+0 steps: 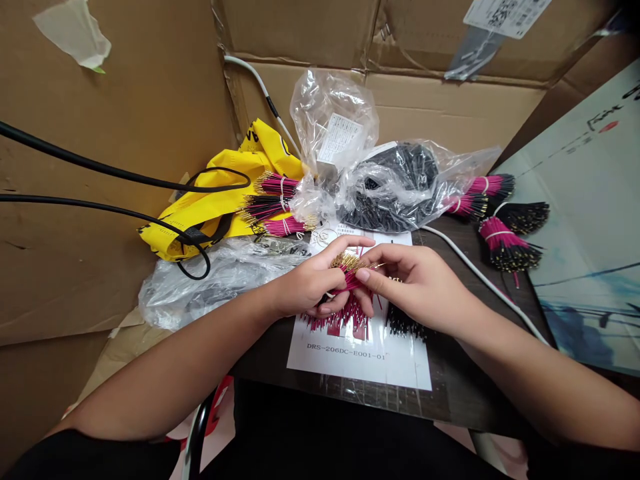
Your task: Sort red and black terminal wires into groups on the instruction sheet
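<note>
My left hand [320, 283] is closed around a bundle of pink wires [353, 313] with gold metal tips standing up at the top. The wires' lower ends fan out below my fingers. At the upper right of that bundle, my right hand [417, 280] pinches gold-tipped ends between thumb and index finger; how many it grips is hard to see. Beneath both hands lies a printed white sheet [320, 363]. Black wires [406, 323] rest on the sheet under my right hand, partly hidden by it.
Tied pink and black wire bundles [273, 199] lie on the left, with more bundles [505, 233] at right. A clear bag of black pieces [395, 187] stands behind. Yellow material [220, 167], black cables [125, 167] and a white cable [485, 277] cross the area. Cardboard walls [150, 80] enclose the table.
</note>
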Demonstrator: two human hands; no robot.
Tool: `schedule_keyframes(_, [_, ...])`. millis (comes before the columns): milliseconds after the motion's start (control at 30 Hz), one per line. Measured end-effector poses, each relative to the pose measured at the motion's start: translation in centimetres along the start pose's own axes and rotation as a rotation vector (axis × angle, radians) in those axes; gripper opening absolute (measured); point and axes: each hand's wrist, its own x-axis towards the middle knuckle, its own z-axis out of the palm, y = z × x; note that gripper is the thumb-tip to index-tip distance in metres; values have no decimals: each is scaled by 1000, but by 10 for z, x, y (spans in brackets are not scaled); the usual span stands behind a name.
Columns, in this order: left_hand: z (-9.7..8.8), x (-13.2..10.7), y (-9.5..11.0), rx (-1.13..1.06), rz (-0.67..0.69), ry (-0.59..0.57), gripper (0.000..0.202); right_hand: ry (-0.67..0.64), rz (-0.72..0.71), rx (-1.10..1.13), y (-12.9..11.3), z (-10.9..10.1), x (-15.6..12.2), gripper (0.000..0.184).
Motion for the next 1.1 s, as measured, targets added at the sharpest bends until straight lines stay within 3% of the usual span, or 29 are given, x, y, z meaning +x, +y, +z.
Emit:
schedule_keyframes(167, [-1, 0, 0, 4, -3, -12, 77, 58, -23, -2, 0, 4, 0, 28])
schedule_keyframes(400, [-5, -2, -2, 36, -16, -7, 77, -7, -66, 56, 1, 3, -1, 25])
schedule_keyframes(500, [-5, -2, -1, 59, -22, 3, 74, 6, -137, -121, 1, 2, -2, 24])
schedule_keyframes(633, [0, -2, 3, 139, -83, 93, 67, 28, -304, -658, 3, 3, -1, 21])
schedule_keyframes(733, [5, -1, 6, 180, -136, 126, 64, -21, -365, -900, 4, 3, 0, 27])
schedule_keyframes(900, [7, 1, 7, 146, -156, 94, 64, -119, -415, -958, 2, -4, 0, 24])
schedule_keyframes(1100, [4, 1, 9, 94, -176, 13, 61, -90, -329, -907, 0, -28, -2, 18])
